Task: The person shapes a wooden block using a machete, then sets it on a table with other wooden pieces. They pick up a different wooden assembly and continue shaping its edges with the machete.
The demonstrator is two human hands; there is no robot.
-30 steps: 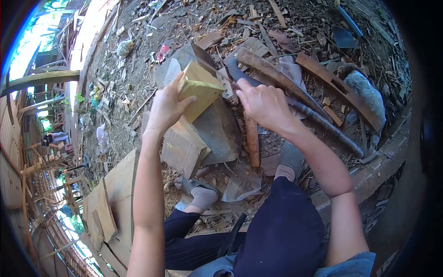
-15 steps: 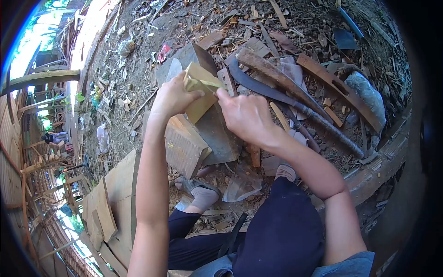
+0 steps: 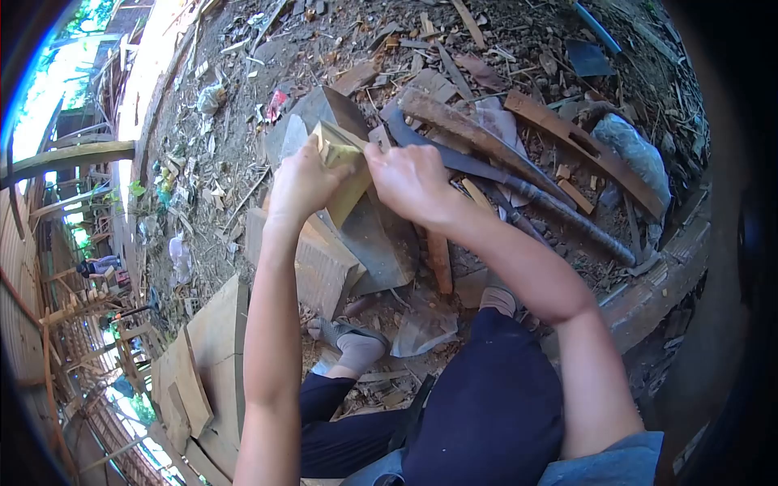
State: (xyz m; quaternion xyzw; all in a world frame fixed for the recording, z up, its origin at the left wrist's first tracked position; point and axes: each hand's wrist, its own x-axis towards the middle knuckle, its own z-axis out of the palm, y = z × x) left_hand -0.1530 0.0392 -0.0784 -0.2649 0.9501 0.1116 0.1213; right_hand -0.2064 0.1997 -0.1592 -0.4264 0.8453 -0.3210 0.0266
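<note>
My left hand (image 3: 306, 180) grips a pale yellow wooden piece (image 3: 350, 194) from its left side, with the thumb on its face. My right hand (image 3: 408, 178) is closed at the right edge of that piece; what its fingers hold is hidden. Beneath both hands is a dark, flat-sided block (image 3: 377, 247). A light wooden block (image 3: 312, 271) leans against its lower left. Right of my right hand lies a curved blade (image 3: 454, 158) with a long wrapped handle (image 3: 579, 225).
Reddish wooden bars (image 3: 575, 146) and a clear plastic bag (image 3: 636, 154) lie at the right. Large boards (image 3: 215, 340) stand at the lower left. A plastic sheet (image 3: 423, 328) is near my foot. Wood scraps litter the ground. A person (image 3: 101, 266) is far off at the left.
My right hand has moved slightly left and up, closer to my left hand. The wooden piece has tilted a little in my left hand. The whole view has shifted slightly.
</note>
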